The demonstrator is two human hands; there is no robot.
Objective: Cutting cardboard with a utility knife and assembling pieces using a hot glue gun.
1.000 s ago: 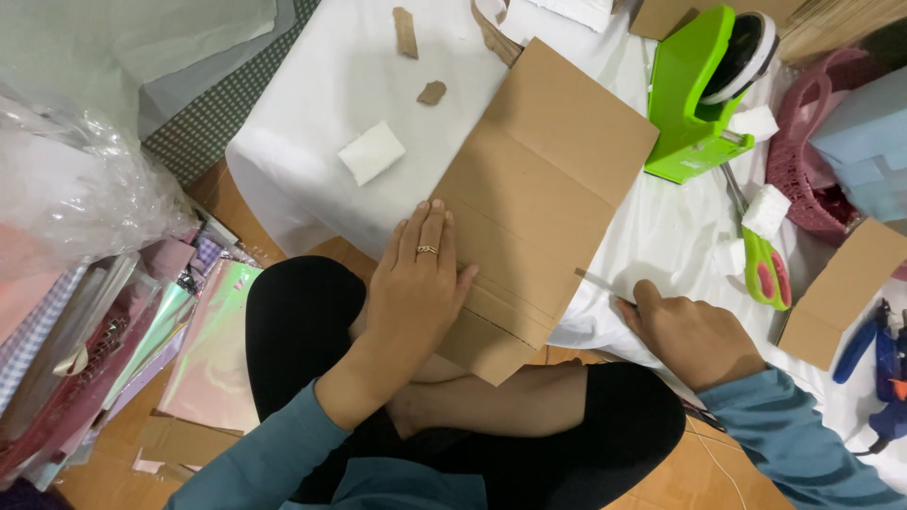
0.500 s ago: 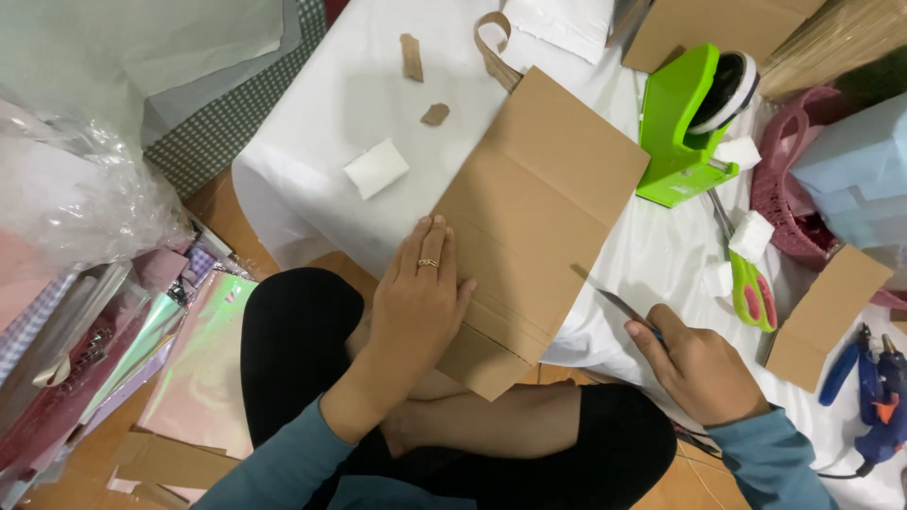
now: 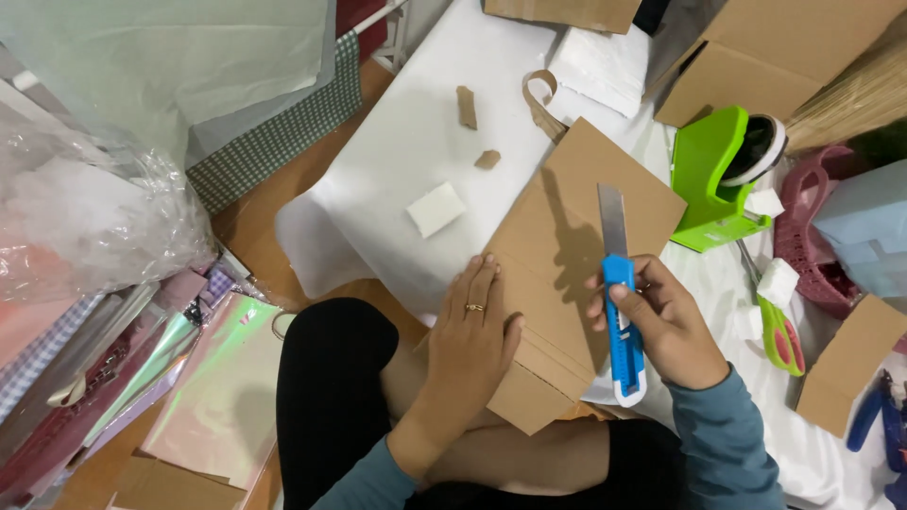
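Left hand [image 3: 470,340] spread flat, palm down, pressing on the near part of a brown cardboard sheet [image 3: 567,264] that lies partly over the lap and partly on white paper [image 3: 406,170]. Right hand [image 3: 666,326] closed around a blue utility knife [image 3: 620,321], blade extended and pointing away, held above the cardboard's right side. Just beyond the left fingertips, a small white foam block [image 3: 436,209] on the paper. Farther off, two cardboard scraps [image 3: 467,107] and a curled strip. To the right, a green tape dispenser [image 3: 713,179] and green-handled scissors [image 3: 779,332]. At left, iridescent sheets [image 3: 222,387].
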